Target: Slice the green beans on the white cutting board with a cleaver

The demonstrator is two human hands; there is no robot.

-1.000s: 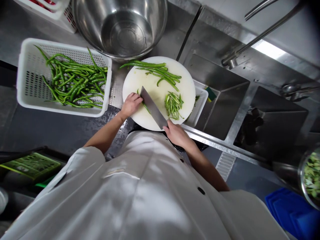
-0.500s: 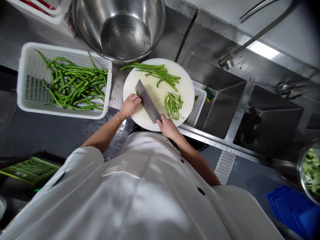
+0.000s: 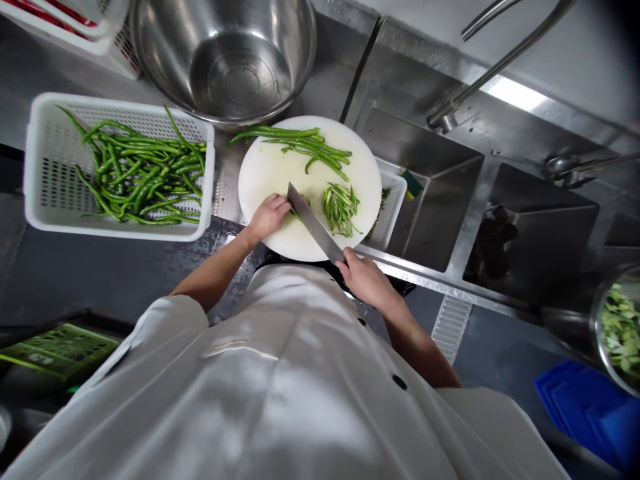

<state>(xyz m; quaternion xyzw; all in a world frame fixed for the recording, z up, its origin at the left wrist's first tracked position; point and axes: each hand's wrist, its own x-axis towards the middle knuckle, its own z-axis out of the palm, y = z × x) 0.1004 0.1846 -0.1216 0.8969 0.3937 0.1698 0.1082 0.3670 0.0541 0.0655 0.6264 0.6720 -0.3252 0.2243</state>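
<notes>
My right hand [image 3: 364, 275] is closed round the handle of a cleaver [image 3: 315, 225], whose blade lies across the round white cutting board [image 3: 310, 247]. On the board's left part, my left hand [image 3: 271, 215] has its fingers bent together on a small piece of green pepper beside the blade, mostly hidden by the fingers. Whole green peppers [image 3: 305, 139] lie along the board's far side. A pile of thin-cut green pepper [image 3: 341, 209] sits right of the blade. More whole peppers [image 3: 145, 173] fill a white basket [image 3: 207, 180] left of the board.
A large steel bowl [image 3: 237, 73] stands behind the board. Under the board's right edge is another white basket [image 3: 397, 207], by a sink [image 3: 433, 227] with a sponge [image 3: 413, 183]. A faucet [image 3: 490, 77] reaches over. A bowl of chopped greens [image 3: 620, 327] is at far right.
My right hand and the cleaver have moved right and nearer to me. My left hand stays at the board's left part. The whole view has shifted slightly.
</notes>
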